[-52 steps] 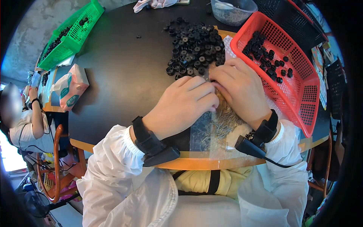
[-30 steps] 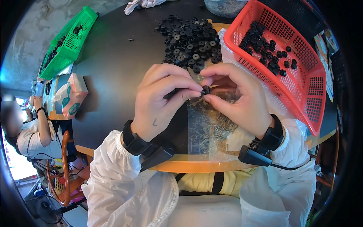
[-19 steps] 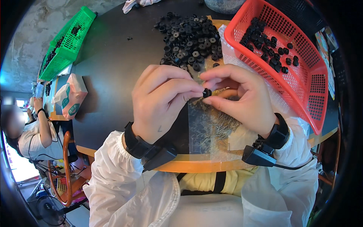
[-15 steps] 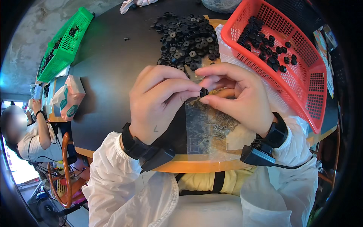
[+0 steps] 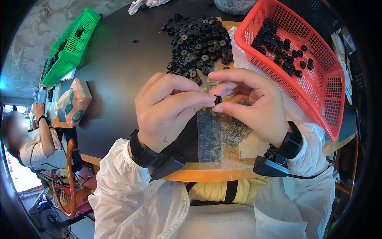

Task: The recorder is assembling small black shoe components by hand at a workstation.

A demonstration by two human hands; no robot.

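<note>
A small black round plastic part (image 5: 217,99) is held up over the near middle of the table. My left hand (image 5: 169,107) pinches it from the left between thumb and fingertips. From the other side, my right hand (image 5: 256,105) has its thumb and a bent finger on the part, while its forefinger arches above. The fingers partly cover the part. Just beyond my hands lies a big heap of black round parts (image 5: 197,46), several showing a centre hole. Thin metal pins or screws (image 5: 232,133) are scattered beneath my right hand.
A red plastic basket (image 5: 292,85) holding black parts stands at the right. Farther left are a green basket (image 5: 71,59) and a tissue pack (image 5: 76,102). A clear container (image 5: 234,6) sits at the back. Another person (image 5: 41,141) works at the far left, beside a wooden chair (image 5: 71,179).
Both hands keep their hold on the black part. They have shifted only slightly, and the whole view has moved a little with them.
</note>
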